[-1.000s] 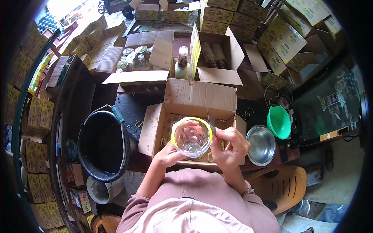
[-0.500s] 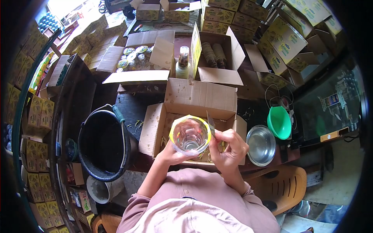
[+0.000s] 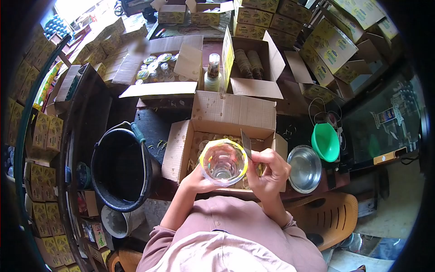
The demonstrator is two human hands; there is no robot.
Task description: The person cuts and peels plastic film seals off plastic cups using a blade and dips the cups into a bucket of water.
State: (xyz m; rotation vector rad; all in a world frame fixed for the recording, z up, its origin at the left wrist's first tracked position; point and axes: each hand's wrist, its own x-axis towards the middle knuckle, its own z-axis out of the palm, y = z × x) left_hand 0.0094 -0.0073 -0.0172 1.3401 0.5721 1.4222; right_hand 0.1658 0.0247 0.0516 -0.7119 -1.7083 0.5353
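My left hand (image 3: pixel 198 182) is wrapped round the side of a clear plastic jar (image 3: pixel 223 171) with a yellow band around its rim. The jar's mouth faces up towards me, and its inside looks bare. Pinched in my right hand (image 3: pixel 270 173) is a thin, dark knife (image 3: pixel 245 143), its blade pointing away from me beside the jar's right rim. Whether the blade touches the rim I cannot tell. Both hands are above the near side of an open cardboard box (image 3: pixel 234 108), which has yellowish scraps on its bottom.
A black bucket (image 3: pixel 98 181) stands left of the box. To the right are a metal bowl (image 3: pixel 304 170) and a green plastic bowl (image 3: pixel 325 143). Behind are a carton of lidded jars (image 3: pixel 154 68), an upright bottle (image 3: pixel 212 81) and a carton with stacked rolls (image 3: pixel 275 59).
The jar has shifted slightly to the right with my left hand, its rim nearer the knife. My right hand keeps its pinch and has barely moved.
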